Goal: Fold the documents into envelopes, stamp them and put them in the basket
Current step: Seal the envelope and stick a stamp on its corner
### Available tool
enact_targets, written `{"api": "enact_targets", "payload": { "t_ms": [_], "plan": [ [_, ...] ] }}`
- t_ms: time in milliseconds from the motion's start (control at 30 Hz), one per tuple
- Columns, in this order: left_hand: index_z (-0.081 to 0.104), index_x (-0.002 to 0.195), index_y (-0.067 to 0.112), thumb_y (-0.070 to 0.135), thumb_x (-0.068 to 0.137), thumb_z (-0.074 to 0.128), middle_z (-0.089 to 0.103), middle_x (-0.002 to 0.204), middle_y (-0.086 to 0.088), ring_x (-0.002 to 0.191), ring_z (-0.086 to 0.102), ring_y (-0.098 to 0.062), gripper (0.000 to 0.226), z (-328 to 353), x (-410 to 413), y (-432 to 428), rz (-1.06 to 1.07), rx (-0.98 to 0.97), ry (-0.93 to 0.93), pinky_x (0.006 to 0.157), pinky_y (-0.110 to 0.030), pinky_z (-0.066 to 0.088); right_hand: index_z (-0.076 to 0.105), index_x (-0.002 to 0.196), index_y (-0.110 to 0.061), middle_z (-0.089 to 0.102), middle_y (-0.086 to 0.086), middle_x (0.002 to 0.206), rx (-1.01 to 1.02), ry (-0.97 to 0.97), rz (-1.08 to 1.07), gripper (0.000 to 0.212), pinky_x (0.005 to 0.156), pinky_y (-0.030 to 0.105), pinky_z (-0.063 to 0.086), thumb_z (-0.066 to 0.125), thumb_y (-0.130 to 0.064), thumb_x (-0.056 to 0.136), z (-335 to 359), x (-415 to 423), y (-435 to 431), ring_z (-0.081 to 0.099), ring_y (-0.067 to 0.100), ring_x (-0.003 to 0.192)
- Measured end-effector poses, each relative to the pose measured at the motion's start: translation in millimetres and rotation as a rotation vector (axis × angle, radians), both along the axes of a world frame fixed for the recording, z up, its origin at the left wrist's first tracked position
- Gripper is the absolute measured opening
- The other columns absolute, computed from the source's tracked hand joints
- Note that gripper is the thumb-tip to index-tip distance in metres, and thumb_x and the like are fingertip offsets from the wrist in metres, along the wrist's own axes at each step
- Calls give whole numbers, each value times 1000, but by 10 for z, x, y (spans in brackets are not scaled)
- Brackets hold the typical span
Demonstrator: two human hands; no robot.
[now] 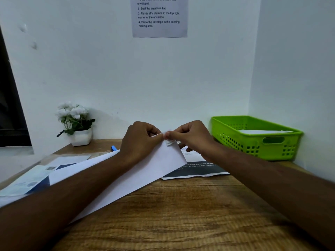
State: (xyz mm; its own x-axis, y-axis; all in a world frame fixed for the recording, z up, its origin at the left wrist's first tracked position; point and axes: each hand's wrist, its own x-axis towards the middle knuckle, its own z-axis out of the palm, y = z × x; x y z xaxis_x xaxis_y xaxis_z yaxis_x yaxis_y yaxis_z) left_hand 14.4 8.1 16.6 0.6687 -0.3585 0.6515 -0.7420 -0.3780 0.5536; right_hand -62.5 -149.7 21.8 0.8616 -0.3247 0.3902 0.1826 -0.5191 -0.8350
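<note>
A long white envelope (pixel 145 171) lies slanted on the wooden desk (pixel 181 214), its far end lifted. My left hand (pixel 139 140) pinches that far top edge. My right hand (pixel 192 136) meets it fingertip to fingertip, pinching a small white stamp (pixel 170 142) at the envelope's top corner. The green plastic basket (pixel 235 140) stands at the back right and holds a white envelope (pixel 262 131). A printed document (pixel 195 169) with a dark band lies under the envelope's right end.
A white pot of white flowers (pixel 76 124) stands at the back left by the wall. A blue pen tip (pixel 113 148) shows behind my left wrist. More papers (pixel 32 178) lie at the left. An instruction sheet (pixel 159 15) hangs on the wall.
</note>
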Motion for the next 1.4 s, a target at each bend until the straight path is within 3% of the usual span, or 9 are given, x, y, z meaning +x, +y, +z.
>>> {"api": "enact_targets", "payload": {
  "t_ms": [300, 400, 700, 900, 1033, 1267, 1400],
  "plan": [
    [75, 69, 21, 32, 80, 75, 68, 61, 8, 56, 59, -6, 15, 14, -10, -15, -16, -9, 14, 61, -30, 49, 72, 87, -10, 77, 2, 79, 82, 9, 3, 38, 53, 23, 41, 85, -40, 69, 13, -28, -31, 68, 14, 59],
    [75, 69, 20, 32, 80, 75, 68, 61, 6, 57, 60, -7, 16, 16, -8, -12, -33, -26, 27, 61, -30, 49, 75, 90, -11, 76, 1, 83, 125, 70, 93, 32, 60, 25, 46, 80, -39, 76, 5, -30, -37, 65, 12, 62],
    [75, 73, 17, 23, 82, 71, 68, 63, 3, 61, 61, -10, 12, 24, -6, -11, -58, -62, 46, 65, -32, 51, 75, 87, -16, 74, 1, 80, 219, 145, 258, 12, 60, 23, 52, 77, -27, 81, 5, -27, -98, 68, 13, 68],
    [76, 76, 14, 20, 84, 70, 72, 70, -1, 62, 62, -12, 12, 43, -4, 6, -75, -96, 80, 65, -32, 49, 75, 104, -11, 71, 4, 86, 216, 101, 267, 22, 61, 26, 50, 61, -24, 92, 24, -1, -177, 64, 16, 71],
    [77, 79, 15, 21, 85, 68, 73, 73, 1, 69, 67, -16, 12, 48, -14, 7, -62, -98, 84, 69, -37, 54, 76, 96, -13, 70, -1, 78, 255, 116, 255, 24, 56, 26, 48, 54, -22, 95, 50, 14, -236, 61, 15, 67],
    [76, 76, 17, 21, 84, 68, 71, 69, 2, 63, 62, -11, 12, 38, -28, -9, -42, -88, 83, 65, -32, 51, 74, 96, -8, 70, 6, 84, 218, 107, 293, 21, 56, 25, 48, 62, -25, 93, 32, 10, -247, 62, 17, 66],
    [77, 79, 16, 21, 84, 68, 70, 68, 4, 63, 60, -8, 11, 35, -25, -14, -28, -84, 82, 62, -26, 47, 75, 96, -14, 73, 2, 83, 121, 70, 236, 17, 57, 23, 48, 74, -26, 85, 33, -1, -253, 66, 14, 70]
  ]
}}
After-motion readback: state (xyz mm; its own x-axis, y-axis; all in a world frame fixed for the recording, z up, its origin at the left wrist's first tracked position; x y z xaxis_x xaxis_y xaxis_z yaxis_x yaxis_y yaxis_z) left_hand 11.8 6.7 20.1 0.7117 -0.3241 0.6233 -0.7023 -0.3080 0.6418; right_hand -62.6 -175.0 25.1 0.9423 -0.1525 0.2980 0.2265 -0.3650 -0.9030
